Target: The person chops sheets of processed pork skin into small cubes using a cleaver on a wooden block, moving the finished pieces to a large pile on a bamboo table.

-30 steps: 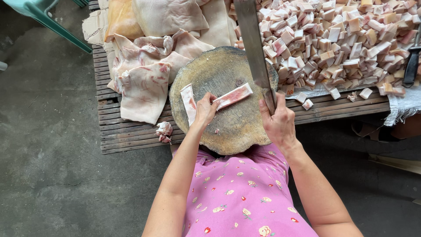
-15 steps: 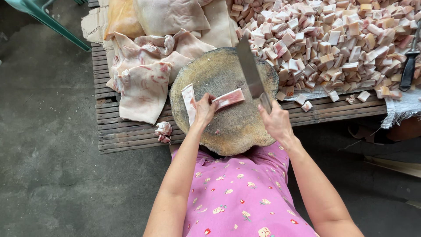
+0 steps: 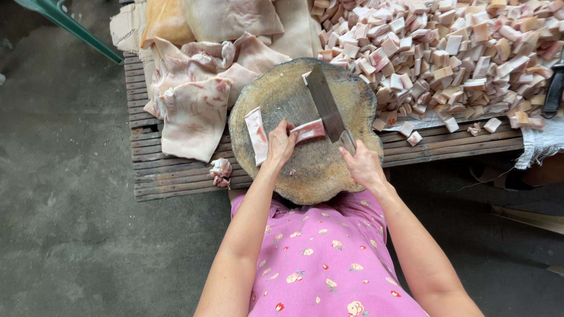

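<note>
Pinning the pork strip (image 3: 308,130) on the chopping block (image 3: 305,170), left hand (image 3: 280,145) steadies it; right hand (image 3: 363,167) grips the cleaver (image 3: 325,105), its blade at the strip's end.

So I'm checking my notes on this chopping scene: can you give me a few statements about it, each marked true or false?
1. The right hand grips a cleaver. True.
2. The left hand lies flat on the slabs at the left. False: it holds a meat strip on the round wooden block.
3. A second strip lies left of that hand. True.
4. The pile of cut cubes sits on the concrete floor. False: it is on the slatted table.
</note>
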